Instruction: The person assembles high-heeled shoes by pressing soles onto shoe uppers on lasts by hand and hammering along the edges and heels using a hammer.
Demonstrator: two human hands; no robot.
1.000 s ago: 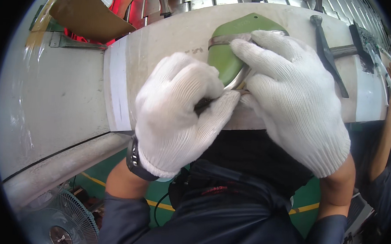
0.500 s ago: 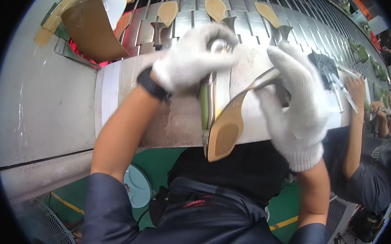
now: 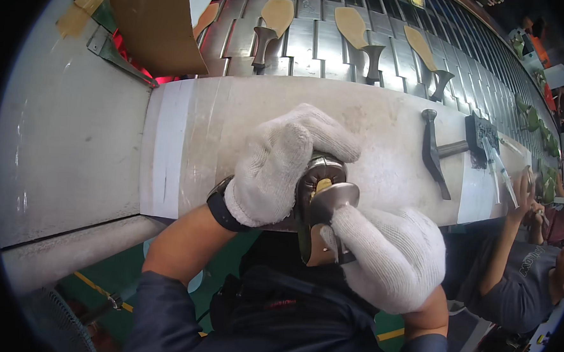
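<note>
My left hand (image 3: 282,163), in a white knitted glove, is closed round the back part of a shiny dark shoe (image 3: 313,167). The shoe's back end points up, showing a gathered edge and a yellowish patch inside. My right hand (image 3: 389,252), also gloved, grips a high-heeled shoe sole by its grey metallic heel (image 3: 333,203). This heel overlaps the shoe's back end; whether they touch I cannot tell. Below, the tan part of the sole (image 3: 319,249) hangs near the bench edge beside the shoe. The rest of the shoe is mostly hidden by my hands.
A hammer (image 3: 431,149) lies on the pale bench (image 3: 381,111) at the right, next to a black block (image 3: 481,140) and syringes (image 3: 500,171). Several tan soles with heels (image 3: 358,40) rest on the metal slat conveyor beyond. A co-worker (image 3: 519,277) sits at the right.
My hands have come down toward the near bench edge and closer together. The sole's heel has swung up to the shoe's back end. The hammer, hidden before, now shows.
</note>
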